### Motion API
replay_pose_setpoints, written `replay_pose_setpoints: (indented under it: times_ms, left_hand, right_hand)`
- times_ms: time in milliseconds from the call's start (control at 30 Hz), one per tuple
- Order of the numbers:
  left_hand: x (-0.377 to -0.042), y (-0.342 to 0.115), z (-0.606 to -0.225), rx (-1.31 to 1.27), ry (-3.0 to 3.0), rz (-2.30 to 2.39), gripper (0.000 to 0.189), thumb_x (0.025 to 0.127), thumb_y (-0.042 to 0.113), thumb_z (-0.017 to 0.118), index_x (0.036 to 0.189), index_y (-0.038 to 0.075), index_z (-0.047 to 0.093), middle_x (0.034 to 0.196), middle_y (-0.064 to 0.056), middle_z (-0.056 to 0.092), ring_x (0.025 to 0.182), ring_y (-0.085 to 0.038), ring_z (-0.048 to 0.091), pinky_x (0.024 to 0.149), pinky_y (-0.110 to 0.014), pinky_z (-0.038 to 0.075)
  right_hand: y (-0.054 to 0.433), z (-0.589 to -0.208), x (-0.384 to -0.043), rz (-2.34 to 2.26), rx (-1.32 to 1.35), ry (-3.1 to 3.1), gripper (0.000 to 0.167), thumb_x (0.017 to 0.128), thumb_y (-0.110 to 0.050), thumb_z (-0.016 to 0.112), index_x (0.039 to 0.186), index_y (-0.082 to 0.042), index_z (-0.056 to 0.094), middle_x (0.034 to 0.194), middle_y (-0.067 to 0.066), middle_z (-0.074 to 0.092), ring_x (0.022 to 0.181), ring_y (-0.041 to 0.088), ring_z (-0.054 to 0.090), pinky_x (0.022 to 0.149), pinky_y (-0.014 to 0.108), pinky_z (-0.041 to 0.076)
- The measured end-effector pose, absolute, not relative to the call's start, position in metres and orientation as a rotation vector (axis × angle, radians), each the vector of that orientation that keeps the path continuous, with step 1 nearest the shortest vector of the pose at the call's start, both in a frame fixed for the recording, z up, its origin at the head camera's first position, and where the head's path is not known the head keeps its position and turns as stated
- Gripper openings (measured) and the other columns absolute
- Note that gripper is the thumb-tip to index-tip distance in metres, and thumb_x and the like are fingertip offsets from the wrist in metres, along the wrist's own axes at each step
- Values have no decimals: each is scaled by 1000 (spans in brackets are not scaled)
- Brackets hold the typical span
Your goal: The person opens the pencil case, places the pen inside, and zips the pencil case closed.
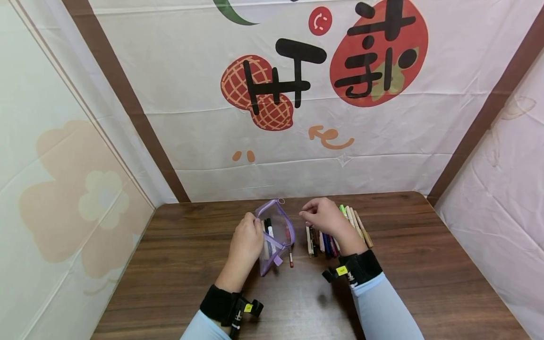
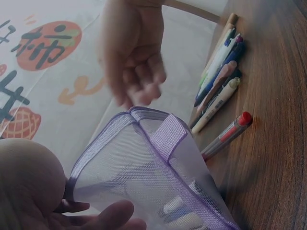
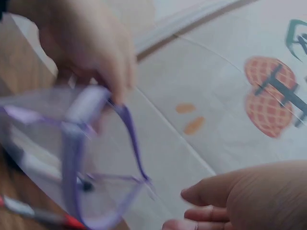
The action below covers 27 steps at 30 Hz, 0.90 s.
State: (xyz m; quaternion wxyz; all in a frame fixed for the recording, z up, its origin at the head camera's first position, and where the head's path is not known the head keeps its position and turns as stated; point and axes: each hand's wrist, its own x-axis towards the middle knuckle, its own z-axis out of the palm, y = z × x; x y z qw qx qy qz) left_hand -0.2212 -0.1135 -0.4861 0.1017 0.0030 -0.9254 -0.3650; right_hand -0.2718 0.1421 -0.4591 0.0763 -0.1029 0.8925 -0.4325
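Note:
My left hand grips the rim of a purple mesh pencil case, which stands with its zipped mouth spread. Through the mesh in the left wrist view, pale pens show inside the case. To the right of the mouth hovers my right hand, its fingers loosely bent and nothing visible between them; the right wrist view shows the same hand apart from the case. A red-ended pen lies on the table against the case's right side.
A row of several pens and markers lies beneath and beside my right forearm, with light wooden-looking ones at its right end. The brown wood-grain table meets a printed cloth backdrop at its far edge.

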Motion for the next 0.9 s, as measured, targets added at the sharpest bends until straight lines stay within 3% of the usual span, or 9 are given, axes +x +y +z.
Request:
replay_pose_setpoints:
  times_ms: [67, 233, 400, 500, 600, 667, 767, 833, 900]
  left_hand:
    - [-222, -113, -485, 8, -2739, -1081, 24, 119, 17, 48, 108, 0, 61, 95, -16, 68, 88, -33, 69, 83, -55, 60]
    - [-221, -113, -484, 7, -2758, -1100, 25, 119, 18, 47, 109, 0, 61, 95, -15, 67, 86, -30, 66, 81, -53, 59]
    - [-221, -113, -485, -3, -2777, -1100, 26, 119, 20, 46, 110, 1, 62, 96, -15, 67, 86, -29, 66, 80, -51, 59]
    - [-221, -113, -487, -15, -2781, -1097, 26, 119, 19, 46, 110, 1, 61, 96, -15, 67, 86, -28, 66, 79, -51, 59]
    - [-221, -113, -487, -16, -2783, -1099, 26, 119, 20, 46, 110, 1, 61, 96, -14, 66, 86, -28, 65, 80, -50, 58]
    - [-221, -114, -487, -17, -2784, -1099, 27, 119, 20, 46, 109, 1, 61, 96, -14, 66, 86, -28, 65, 80, -50, 58]
    - [-221, -113, -487, -17, -2787, -1103, 27, 119, 20, 45, 110, 1, 61, 96, -15, 66, 86, -28, 65, 79, -50, 58]
    - [-221, -113, -487, -19, -2788, -1103, 27, 119, 20, 45, 110, 0, 61, 96, -14, 66, 86, -28, 65, 79, -50, 58]
    - [-222, -113, -487, -20, -2790, -1103, 27, 119, 20, 45, 111, 0, 62, 96, -15, 67, 86, -28, 65, 78, -50, 58]
  right_hand:
    - [156, -458, -275, -1222, -259, 2740, 26, 111, -24, 72, 125, -4, 81, 110, 18, 84, 99, 38, 83, 75, 33, 60]
    - [189, -458, -279, -980, -131, 2857, 33, 114, -26, 68, 135, -2, 78, 123, 19, 81, 99, 30, 79, 85, 45, 63]
    - [216, -458, -279, -798, 10, 2883, 39, 114, -27, 66, 138, 2, 76, 142, 27, 75, 116, 40, 76, 98, 57, 63]
    - [230, -458, -278, -761, 77, 2865, 40, 113, -24, 64, 138, 6, 74, 144, 30, 72, 120, 43, 75, 101, 60, 62]
    - [242, -460, -278, -746, 114, 2869, 37, 112, -21, 63, 133, 7, 75, 136, 29, 75, 104, 35, 73, 89, 52, 62]
    - [248, -463, -280, -737, 139, 2862, 29, 111, -19, 61, 111, 7, 76, 107, 23, 76, 82, 27, 64, 75, 43, 56]
    - [255, -467, -282, -723, 176, 2858, 34, 112, -19, 61, 83, -2, 68, 77, 8, 62, 67, 19, 49, 63, 35, 45]
    - [259, -469, -283, -715, 194, 2856, 40, 112, -20, 60, 76, -4, 66, 72, 5, 59, 65, 20, 49, 62, 35, 44]
    - [264, -471, -282, -710, 194, 2871, 35, 111, -20, 63, 83, -2, 76, 84, 8, 70, 73, 22, 58, 64, 36, 49]
